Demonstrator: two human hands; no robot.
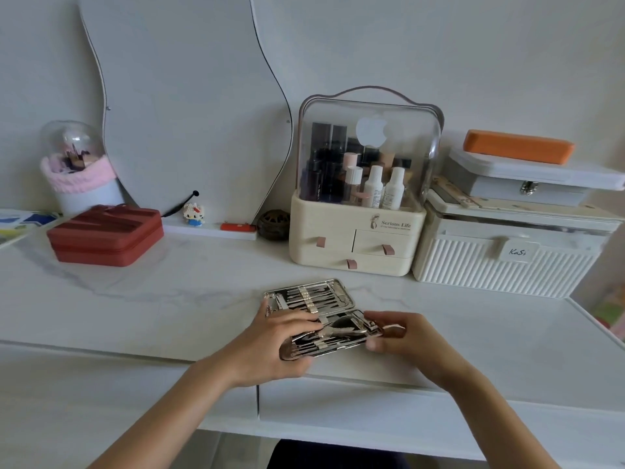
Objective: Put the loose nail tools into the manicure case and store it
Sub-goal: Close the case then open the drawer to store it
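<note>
A silver manicure case (313,301) lies open on the white marble desk (152,299), near its front edge. Both halves hold several metal nail tools under straps. My left hand (277,340) grips the near half from the left, thumb under its edge and fingers over the top. My right hand (402,336) pinches a small metal nail tool (392,329) at the case's right end, its tip touching the near half.
A cream cosmetics organiser (358,238) with small drawers stands behind the case. A white ribbed box (500,262) with boxes stacked on it sits at the right. A red zip case (106,236) and a domed brush holder (79,170) stand at the left. A mirror leans on the wall.
</note>
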